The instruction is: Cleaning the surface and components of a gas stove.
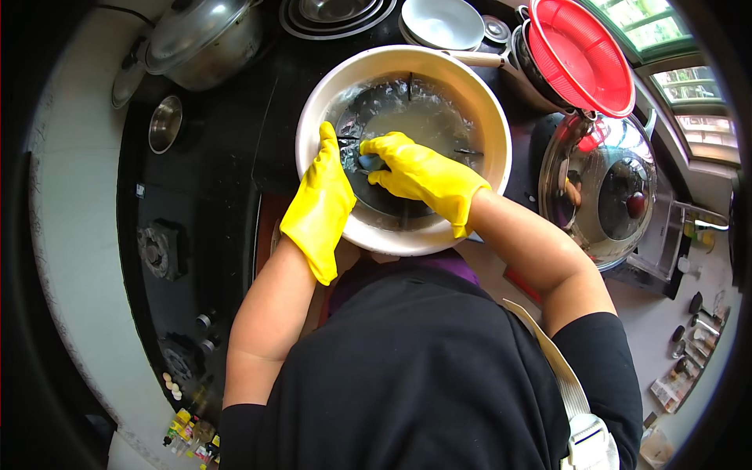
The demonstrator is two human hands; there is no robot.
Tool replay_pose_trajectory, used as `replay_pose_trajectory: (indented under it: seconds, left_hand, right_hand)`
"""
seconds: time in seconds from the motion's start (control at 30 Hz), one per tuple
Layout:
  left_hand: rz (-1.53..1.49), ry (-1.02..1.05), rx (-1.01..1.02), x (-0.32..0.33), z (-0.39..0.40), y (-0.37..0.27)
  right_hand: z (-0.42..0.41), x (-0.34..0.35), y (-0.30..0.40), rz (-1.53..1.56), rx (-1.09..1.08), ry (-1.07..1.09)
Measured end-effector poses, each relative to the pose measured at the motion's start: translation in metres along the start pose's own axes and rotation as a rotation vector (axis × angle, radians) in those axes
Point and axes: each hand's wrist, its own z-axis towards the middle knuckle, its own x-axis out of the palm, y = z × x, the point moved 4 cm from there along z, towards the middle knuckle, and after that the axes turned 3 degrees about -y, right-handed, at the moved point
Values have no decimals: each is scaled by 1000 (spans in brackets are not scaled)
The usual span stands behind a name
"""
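Note:
Before me stands a large cream-coloured basin (499, 135) with cloudy water, and in it lies a dark round item (405, 202), perhaps a pan or a stove part, with short prongs at its rim. My left hand (320, 200), in a yellow rubber glove, rests at the basin's left side, its fingers pointing up along the inside wall. In the same kind of glove, my right hand (420, 176) reaches in over the right rim and grips a small blue-grey sponge or pad (370, 162) against the dark item.
Left are a lidded metal pot (205, 53), a small steel bowl (165, 124) and a gas hob (155, 249). Behind the basin are metal trays (338, 36) and a pale bowl (443, 23). At right, a red plastic strainer (581, 56) tops stacked pans above a glass-windowed lid (599, 194).

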Motion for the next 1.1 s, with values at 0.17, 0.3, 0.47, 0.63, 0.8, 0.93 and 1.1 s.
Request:
replay_pose_trajectory:
  seconds: [0.17, 0.3, 0.47, 0.63, 0.8, 0.93, 1.1]
  left_hand:
    - [-21, -10, -2, -3, 2, 0]
    - [-2, 38, 18, -2, -2, 0]
    - [9, -29, 78, -6, 9, 0]
    - [-96, -121, -12, -7, 12, 0]
    - [-104, 128, -106, 0, 8, 1]
    - [171, 152, 135, 4, -4, -4]
    - [160, 121, 161, -1, -1, -2]
  right_hand:
    - [11, -8, -14, 172, 354, 27]
    - [15, -3, -10, 633, 418, -77]
    - [12, -21, 16, 316, 175, 298]
    - [1, -39, 8, 224, 311, 538]
    - [23, -21, -21, 538, 554, -161]
    - [54, 8, 1, 373, 189, -317]
    - [80, -11, -6, -260, -134, -322]
